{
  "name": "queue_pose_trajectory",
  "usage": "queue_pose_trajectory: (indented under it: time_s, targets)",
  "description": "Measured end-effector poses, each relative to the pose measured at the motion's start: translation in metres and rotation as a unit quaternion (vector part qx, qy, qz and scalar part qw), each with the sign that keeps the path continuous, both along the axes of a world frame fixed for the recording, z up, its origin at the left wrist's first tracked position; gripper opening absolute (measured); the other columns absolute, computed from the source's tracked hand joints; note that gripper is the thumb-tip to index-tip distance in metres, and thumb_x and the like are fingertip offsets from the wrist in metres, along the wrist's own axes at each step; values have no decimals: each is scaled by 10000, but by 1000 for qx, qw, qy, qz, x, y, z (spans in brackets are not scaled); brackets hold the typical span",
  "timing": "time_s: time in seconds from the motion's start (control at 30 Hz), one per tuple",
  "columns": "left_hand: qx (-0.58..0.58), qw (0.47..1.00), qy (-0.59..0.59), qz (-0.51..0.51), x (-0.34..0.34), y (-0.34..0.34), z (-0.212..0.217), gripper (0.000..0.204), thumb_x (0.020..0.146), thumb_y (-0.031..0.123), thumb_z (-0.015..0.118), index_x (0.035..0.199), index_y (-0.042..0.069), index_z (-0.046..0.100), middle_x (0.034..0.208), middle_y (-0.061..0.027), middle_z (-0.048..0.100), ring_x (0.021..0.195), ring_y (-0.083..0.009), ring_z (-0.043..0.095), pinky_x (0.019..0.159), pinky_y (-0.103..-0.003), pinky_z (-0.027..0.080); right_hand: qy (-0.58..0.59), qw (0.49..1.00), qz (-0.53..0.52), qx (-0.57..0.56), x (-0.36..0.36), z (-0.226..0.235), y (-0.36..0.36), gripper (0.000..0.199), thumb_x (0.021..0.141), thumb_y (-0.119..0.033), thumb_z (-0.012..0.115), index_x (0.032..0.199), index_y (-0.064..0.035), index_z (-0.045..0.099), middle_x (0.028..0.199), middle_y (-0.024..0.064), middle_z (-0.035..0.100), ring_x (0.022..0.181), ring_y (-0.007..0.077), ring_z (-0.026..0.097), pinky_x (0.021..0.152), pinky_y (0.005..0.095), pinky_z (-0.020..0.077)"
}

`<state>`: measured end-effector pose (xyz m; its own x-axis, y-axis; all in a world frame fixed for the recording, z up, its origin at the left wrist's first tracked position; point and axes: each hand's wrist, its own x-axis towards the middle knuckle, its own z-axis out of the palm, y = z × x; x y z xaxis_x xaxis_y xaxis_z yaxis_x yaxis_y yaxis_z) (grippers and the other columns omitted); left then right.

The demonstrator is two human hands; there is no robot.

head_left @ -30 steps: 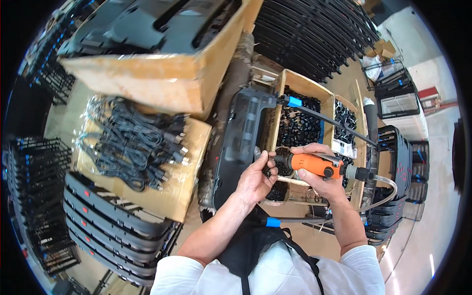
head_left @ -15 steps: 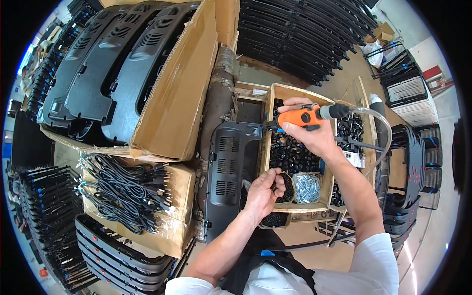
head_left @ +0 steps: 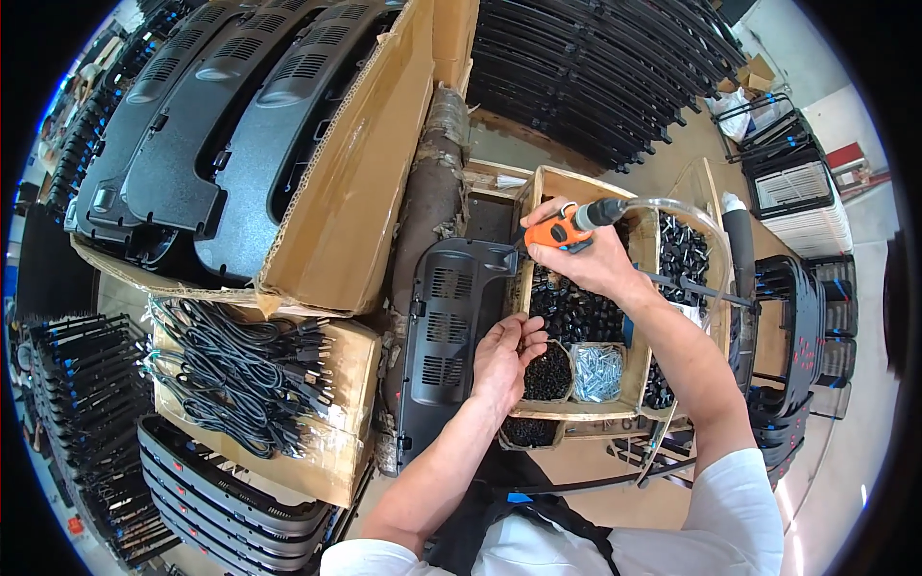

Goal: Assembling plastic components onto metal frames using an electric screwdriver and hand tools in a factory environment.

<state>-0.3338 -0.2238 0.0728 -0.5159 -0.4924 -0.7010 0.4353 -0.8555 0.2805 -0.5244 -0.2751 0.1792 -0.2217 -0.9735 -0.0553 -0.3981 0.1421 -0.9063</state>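
Note:
My right hand [head_left: 597, 265] is wrapped round an orange and black power screwdriver [head_left: 549, 233]. A clear hose [head_left: 706, 219] runs from its back end. The tool's front end points left, over the upper end of a black plastic panel with vent slots [head_left: 445, 331]. My left hand [head_left: 499, 365] hangs between the panel and a wooden parts box [head_left: 588, 180], its fingers curled and pinched together. Whatever they hold is too small to make out. Beside that hand are small black screws [head_left: 547, 372] and silver screws [head_left: 597, 372] in separate compartments.
On the left, a cardboard box [head_left: 360, 173] holds several black covers [head_left: 254, 192]. Below it, black cables [head_left: 245, 374] lie on another carton. A worn padded roll [head_left: 432, 182] runs beside the panel. Racks of black frames [head_left: 595, 67] stand at the far side.
My right hand has brought the screwdriver slightly left, toward the panel's upper end. The left hand has drawn back left from the black screws, uncovering more of them.

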Motion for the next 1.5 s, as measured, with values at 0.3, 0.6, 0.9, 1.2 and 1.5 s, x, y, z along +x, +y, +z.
queue_pose_trajectory:
  time_s: [0.3,0.6,0.9,1.2,1.5]
  targets:
    - [23,998,50,0,-10,-27,-14,284,1096,349,624,1144,75,681,890,-21,695,738,-158,626,665,-286,528,15,1000,14,-15,2,-5,-3,401,835,-158,831,1204,-75,700,1104,47,731,1018,146,683,953,336,563]
    - [116,978,118,130,-37,-69,-2,241,1118,317,588,1085,95,675,842,24,650,701,-111,596,604,-234,498,-110,993,10,-36,15,39,12,493,880,-72,839,1325,-17,636,1228,94,745,1119,153,692,1025,345,557]
    - [128,960,204,144,-36,-85,5,234,1114,333,589,1076,111,652,836,17,632,715,-121,572,619,-251,496,-103,993,23,-44,14,44,12,495,892,-98,838,1331,-20,624,1246,94,750,1150,161,689,1059,353,545]
    - [33,991,90,98,-27,-64,30,266,1157,263,478,1196,38,616,968,-76,703,846,-190,679,737,-313,585,-86,992,18,-88,24,8,-26,499,861,-101,852,1306,-23,638,1222,87,747,1171,164,679,1045,353,546]
    - [-12,994,102,49,8,-16,2,260,1140,247,545,1264,24,593,1013,-74,691,764,-160,648,676,-294,572,-69,995,52,-46,38,-4,-51,474,851,-115,849,1279,-50,656,1180,83,744,1093,147,689,996,332,559]
